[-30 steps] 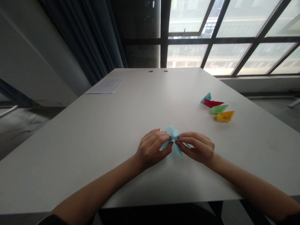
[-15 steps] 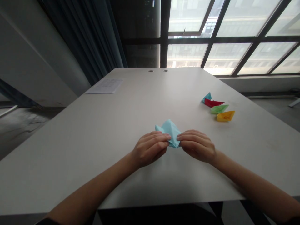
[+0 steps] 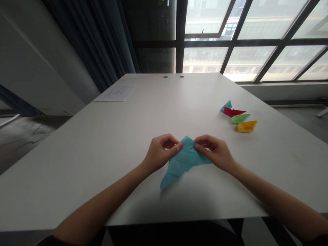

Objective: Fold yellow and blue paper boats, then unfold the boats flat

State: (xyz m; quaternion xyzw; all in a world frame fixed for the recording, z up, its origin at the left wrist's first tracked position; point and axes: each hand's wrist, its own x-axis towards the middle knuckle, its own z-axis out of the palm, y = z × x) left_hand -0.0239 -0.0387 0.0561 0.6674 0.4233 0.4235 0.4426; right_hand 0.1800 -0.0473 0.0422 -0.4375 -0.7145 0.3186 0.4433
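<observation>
A folded light blue paper (image 3: 183,160) lies between my hands near the front of the white table (image 3: 107,143). My left hand (image 3: 160,152) pinches its upper left edge with thumb and fingers. On the upper right edge my right hand (image 3: 214,152) pinches it the same way. The paper's top point sits between my fingertips, and a long flap reaches down and left toward me.
Several folded paper boats stand in a row at the right: teal (image 3: 226,105), red (image 3: 233,111), green (image 3: 239,118), yellow (image 3: 246,126). A white printed sheet (image 3: 115,93) lies at the far left edge. Windows and a dark curtain stand behind the table.
The blue paper has turned over and spread out: it pointed away from me behind my fingers, and now a long flap hangs toward me. Both hands moved slightly farther from me.
</observation>
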